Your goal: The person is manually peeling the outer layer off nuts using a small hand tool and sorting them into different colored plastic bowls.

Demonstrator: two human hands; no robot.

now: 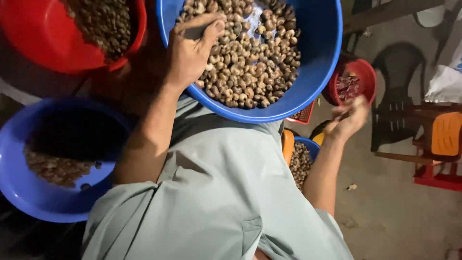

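Grey-green shirt [216, 192] fills foreground; left hand [192, 48] curls into the nuts [250, 62] in blue basin [322, 48], right hand [349, 118] blurred, grip can't tell.

Three blue basins [317, 72] – two red basins [43, 38] – two hands [190, 50]

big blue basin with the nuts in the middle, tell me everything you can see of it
The blue basin is round, smooth and glossy, plastic by its look, with a rolled rim. It sits at top centre above the person's lap, tilted toward the camera, and is heaped with brown-grey nuts. The left hand rests inside on the nuts, over the near rim.
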